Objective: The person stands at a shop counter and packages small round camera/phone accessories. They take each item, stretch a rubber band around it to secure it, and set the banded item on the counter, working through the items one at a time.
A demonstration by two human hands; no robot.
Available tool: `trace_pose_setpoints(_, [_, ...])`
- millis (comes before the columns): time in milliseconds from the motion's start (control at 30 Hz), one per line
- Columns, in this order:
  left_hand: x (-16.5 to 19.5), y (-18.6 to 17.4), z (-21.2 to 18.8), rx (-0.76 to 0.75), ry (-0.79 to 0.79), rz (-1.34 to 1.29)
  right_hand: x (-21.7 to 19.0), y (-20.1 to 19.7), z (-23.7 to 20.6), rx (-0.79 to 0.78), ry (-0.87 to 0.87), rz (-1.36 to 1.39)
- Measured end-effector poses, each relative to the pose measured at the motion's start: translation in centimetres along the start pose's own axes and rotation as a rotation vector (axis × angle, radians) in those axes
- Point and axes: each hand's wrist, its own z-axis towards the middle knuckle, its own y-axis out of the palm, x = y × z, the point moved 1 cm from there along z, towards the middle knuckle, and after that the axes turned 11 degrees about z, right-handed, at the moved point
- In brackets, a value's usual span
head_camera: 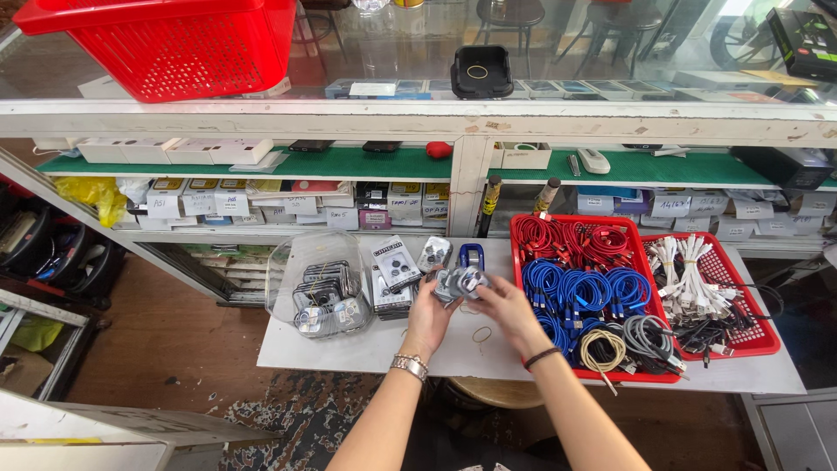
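Both my hands meet over a white table [349, 349]. My left hand [429, 316], with a metal watch on the wrist, grips a small stack of clear lens-protector packets [459, 283]. My right hand [510, 307], a dark band on its wrist, touches the same stack from the right. More packets [397, 263] lie just behind, beside a blue-edged one [471, 255]. A rubber band [481, 334] lies on the table below my hands.
A clear plastic tub [318, 283] of packets stands to the left. A red tray [582, 296] of coiled red, blue and grey cables and a second red tray [724, 296] with white cables fill the right. A glass counter with a red basket [174, 44] stands behind.
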Motion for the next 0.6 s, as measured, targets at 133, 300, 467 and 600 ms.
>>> trace_pose_setpoints(133, [1.4, -1.7, 0.4, -0.124, -0.079, 0.172, -5.0, -0.6, -0.5, -0.162, -0.112, -0.449])
trace_pose_setpoints(300, [2.8, -1.3, 1.0, -0.288, -0.216, 0.390, -8.5, 2.2, 0.0, -0.516, -0.217, -1.311])
trace_pose_setpoints(467, [5.6, 0.5, 0.1, -0.488, -0.384, 0.389, -7.4, 5.5, 0.8, -0.607, -0.539, -1.641])
trace_pose_setpoints(600, [6.7, 0.3, -1.4, -0.539, -0.342, 0.395, -6.6, 6.0, 0.6, -0.636, -0.665, -1.586])
